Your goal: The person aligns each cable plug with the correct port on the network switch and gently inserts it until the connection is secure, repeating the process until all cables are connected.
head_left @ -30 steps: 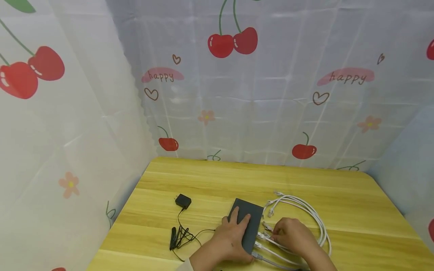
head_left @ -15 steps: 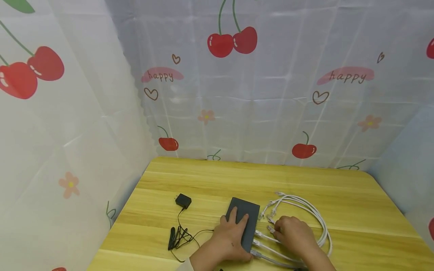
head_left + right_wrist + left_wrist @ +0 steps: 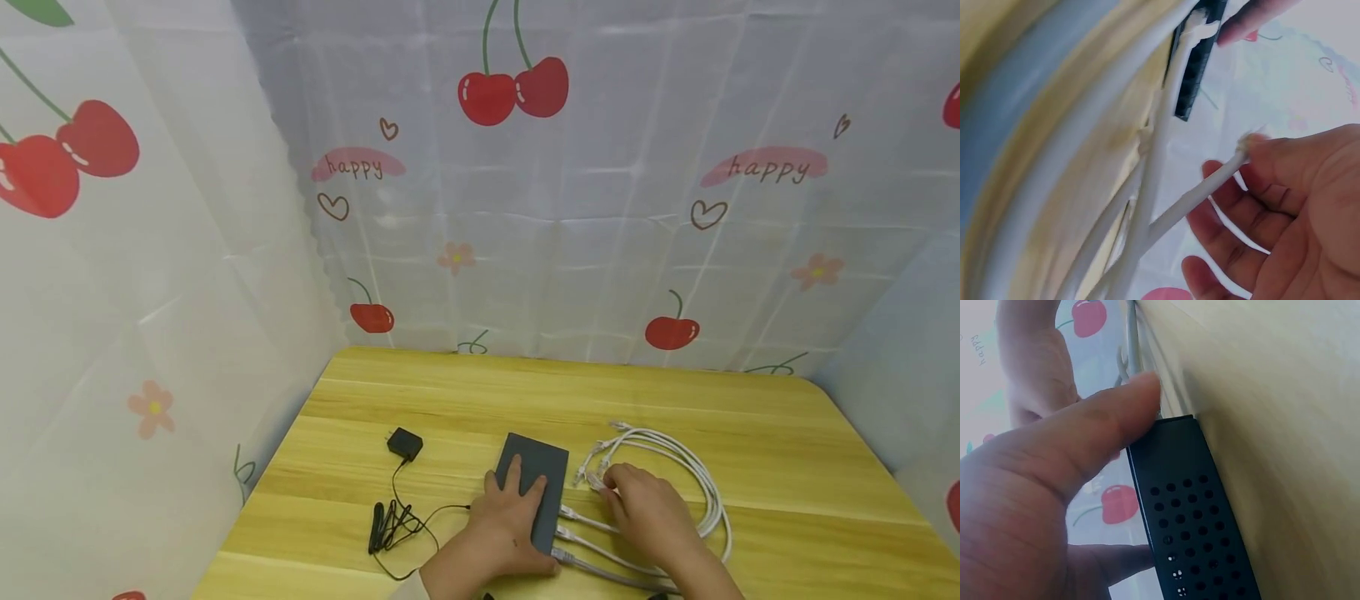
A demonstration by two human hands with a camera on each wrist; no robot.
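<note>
A dark network switch (image 3: 536, 467) lies on the table, with ports along its right side and vent holes (image 3: 1191, 519) on the near side. My left hand (image 3: 510, 521) rests on its top with spread, fairly straight fingers; the thumb (image 3: 1141, 403) touches the near right corner. Two white Ethernet cables (image 3: 588, 521) and a grey one (image 3: 592, 569) enter the right side. Just right of the switch, my right hand (image 3: 652, 512) pinches the end of another white Ethernet cable (image 3: 1200, 190) between thumb and finger. Its plug (image 3: 596, 481) points toward the switch, apart from it.
Coiled white cables (image 3: 693, 467) with several loose plugs lie beyond and beside my right hand. Left of the switch are a black power adapter (image 3: 405, 444) and its bundled cord (image 3: 393, 529). A cherry-patterned curtain (image 3: 555, 250) encloses the table (image 3: 450, 387).
The switch has slid slightly left under my left hand, with its plugged cables following. My right hand has lifted away a little, and the pinched plug has turned toward the switch's far part.
</note>
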